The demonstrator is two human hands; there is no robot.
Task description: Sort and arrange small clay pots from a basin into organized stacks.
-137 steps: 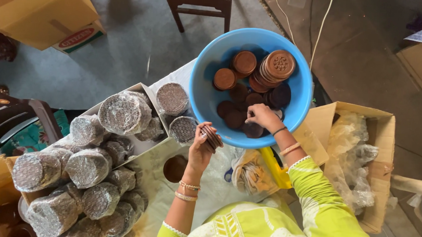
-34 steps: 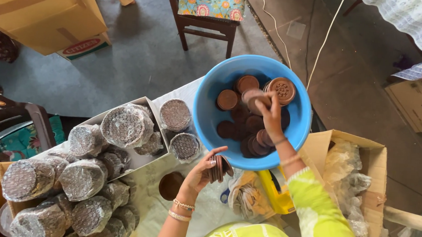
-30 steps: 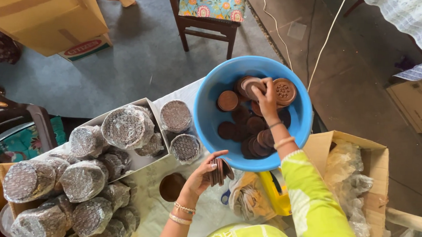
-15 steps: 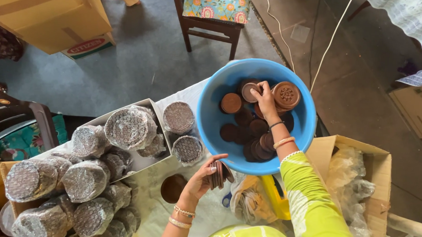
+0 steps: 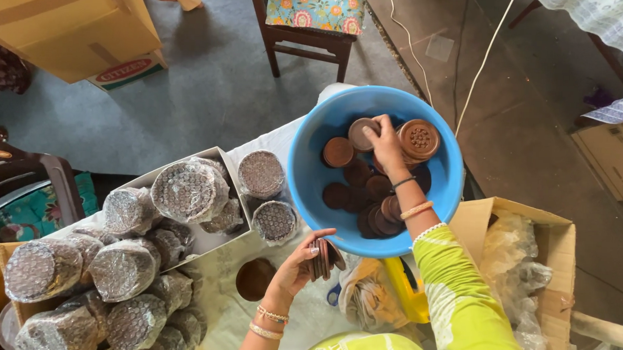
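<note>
Several brown discs [image 5: 322,258] stand on edge in my left hand [image 5: 296,267], fingers curled around them as a thin stack, kept upright so more can slide in. My right hand [image 5: 387,144] pinches one flat round disc [image 5: 362,134] inside the smooth blue plastic bowl [image 5: 305,161], where more lie loose below the wrist. Left of my left hand, bubble-wrapped bundles [image 5: 190,189] fill a cardboard tray [image 5: 216,242].

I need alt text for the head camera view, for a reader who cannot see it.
A person's right hand grips a round brown disc inside a blue plastic basin of similar discs, while the left hand holds a small stack of brown discs on edge. Bubble-wrapped round bundles fill cardboard boxes at the left.
</note>
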